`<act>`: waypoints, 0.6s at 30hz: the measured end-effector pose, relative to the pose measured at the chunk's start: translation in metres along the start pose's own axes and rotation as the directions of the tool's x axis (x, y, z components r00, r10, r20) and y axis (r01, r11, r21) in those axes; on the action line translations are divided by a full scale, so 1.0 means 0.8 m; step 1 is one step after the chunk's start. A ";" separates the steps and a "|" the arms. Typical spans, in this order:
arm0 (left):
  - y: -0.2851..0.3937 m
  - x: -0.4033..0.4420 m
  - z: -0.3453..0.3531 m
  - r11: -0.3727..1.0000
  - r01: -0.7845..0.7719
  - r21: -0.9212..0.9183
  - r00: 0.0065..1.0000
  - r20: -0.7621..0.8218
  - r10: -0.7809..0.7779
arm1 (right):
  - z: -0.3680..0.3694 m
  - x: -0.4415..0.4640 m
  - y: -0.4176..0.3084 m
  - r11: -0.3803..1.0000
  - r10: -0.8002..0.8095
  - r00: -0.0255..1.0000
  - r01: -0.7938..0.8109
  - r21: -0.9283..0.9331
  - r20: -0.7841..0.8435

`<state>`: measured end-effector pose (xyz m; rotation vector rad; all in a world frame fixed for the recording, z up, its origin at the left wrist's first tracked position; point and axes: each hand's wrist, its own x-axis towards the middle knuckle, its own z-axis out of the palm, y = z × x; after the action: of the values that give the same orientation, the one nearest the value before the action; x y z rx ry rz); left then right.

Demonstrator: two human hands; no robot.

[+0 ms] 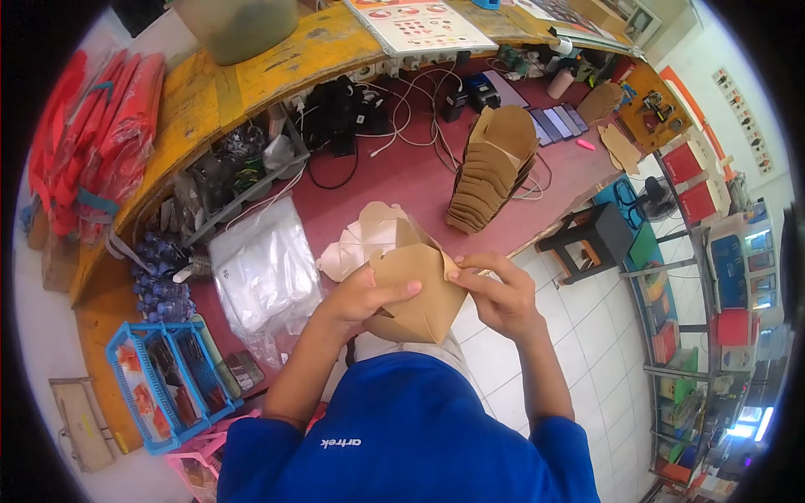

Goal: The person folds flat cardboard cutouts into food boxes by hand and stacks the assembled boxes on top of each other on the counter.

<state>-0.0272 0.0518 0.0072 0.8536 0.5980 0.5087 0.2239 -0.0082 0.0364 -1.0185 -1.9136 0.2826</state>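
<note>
A brown cardboard box [411, 272], partly folded, is held between my hands in front of my chest. My left hand [369, 295] grips its left side, with the thumb across the front panel. At the box's right edge, my right hand [501, 293] pinches a corner flap between thumb and fingers. Just behind the box, a flat piece of card with a pale inner side [356, 243] lies on the red desk [369, 178]. Farther back to the right stands a stack of nested brown boxes [490, 180].
Clear plastic bags [264, 268] lie left of my hands, with a blue basket [172, 386] nearer me. Cables and black adapters [340, 113] cover the desk's back. Phones [560, 123] lie at the back right. A black stool [591, 239] and shelves [671, 335] stand on the right.
</note>
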 end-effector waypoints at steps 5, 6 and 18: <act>0.006 -0.002 0.003 1.000 -0.008 -0.003 1.000 -0.002 0.008 | -0.005 0.010 -0.007 0.973 -0.097 0.993 0.110 -0.203 0.072; 0.005 -0.001 0.002 1.000 -0.025 0.010 1.000 0.011 0.025 | -0.004 0.010 -0.007 0.973 -0.099 0.992 0.111 -0.202 0.072; 0.013 0.000 0.004 0.993 -0.075 0.094 0.997 -0.015 0.077 | 0.000 0.012 -0.004 0.975 -0.135 0.986 0.151 -0.165 0.102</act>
<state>-0.0271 0.0561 0.0170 0.9638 0.6111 0.5618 0.2201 -0.0033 0.0441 -0.9874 -2.1113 0.0818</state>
